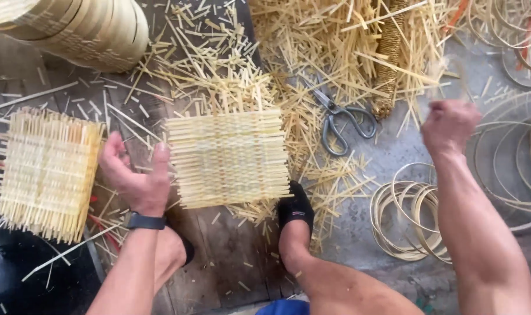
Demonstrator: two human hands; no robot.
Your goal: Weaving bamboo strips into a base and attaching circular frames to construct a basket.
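The woven bamboo mat (229,157) lies flat on the wooden floor (219,268). A foot in a black sock (295,211) presses on its near right corner. The left hand (138,174) is open, just left of the mat, with nothing in it. The right hand (449,125) is up in the air, well right of the mat; it looks closed, but it is blurry, so I cannot tell if it holds a strip. Metal scissors (342,119) lie just right of the mat. If the foot slips, the mat could slide and its loose strips could come apart.
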